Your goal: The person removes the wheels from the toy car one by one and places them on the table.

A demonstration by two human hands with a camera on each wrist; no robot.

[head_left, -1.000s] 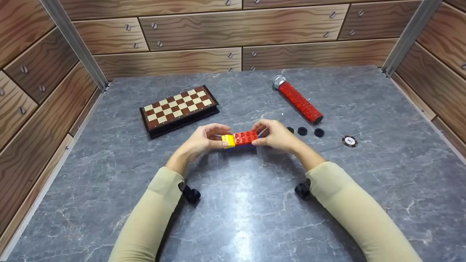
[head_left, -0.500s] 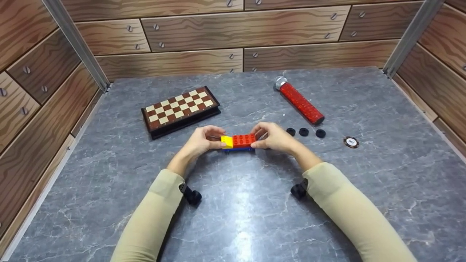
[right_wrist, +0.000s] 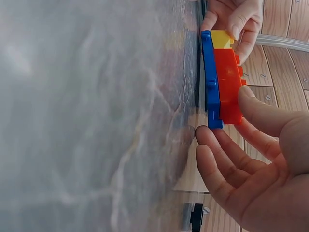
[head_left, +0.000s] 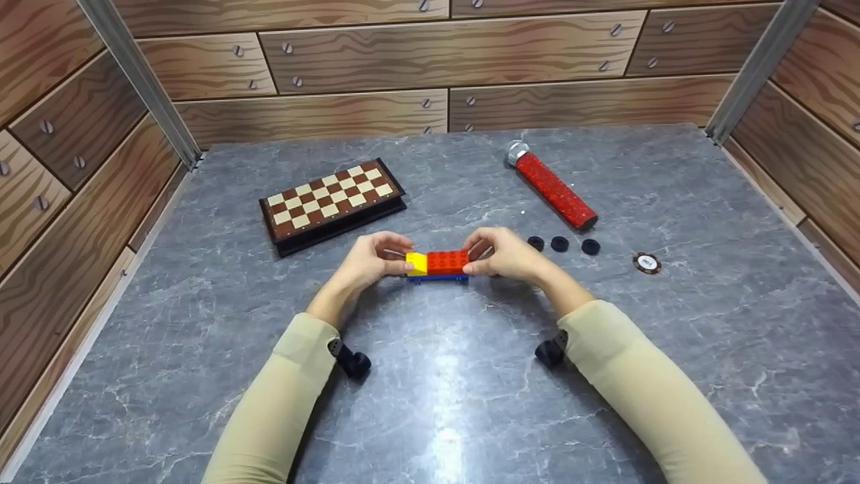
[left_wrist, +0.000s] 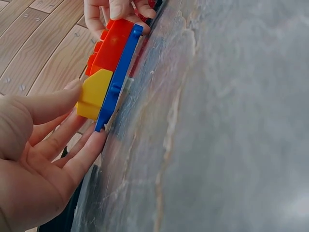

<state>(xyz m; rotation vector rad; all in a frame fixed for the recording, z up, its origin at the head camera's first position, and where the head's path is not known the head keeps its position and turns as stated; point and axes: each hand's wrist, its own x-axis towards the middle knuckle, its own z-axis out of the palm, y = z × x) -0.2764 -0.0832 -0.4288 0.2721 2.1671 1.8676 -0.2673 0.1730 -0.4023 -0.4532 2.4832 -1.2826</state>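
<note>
A red toy building brick [head_left: 447, 262] with studs and a yellow sloped brick [left_wrist: 94, 94] sit side by side on a long blue base [right_wrist: 211, 79]. My left hand [head_left: 371, 261] holds the yellow end, thumb on the near side and fingers behind and beneath. At the other end, my right hand [head_left: 504, 255] grips the red brick between thumb and fingers. The blue base lies level, close over the grey table, with small projections along its underside in both wrist views. No wheels show on the base.
Behind my left hand lies a folded chessboard case [head_left: 332, 205]. A red glittery microphone [head_left: 554, 189] rests at the back right. Several small black round pieces [head_left: 560, 244] and a poker chip [head_left: 647, 263] lie to the right. Wood-patterned walls [head_left: 443, 60] enclose the table [head_left: 443, 376].
The brick assembly has come down slightly and its tilt has levelled, so the blue base shows below the bricks. Both hands keep their hold, and the right hand has shifted slightly lower.
</note>
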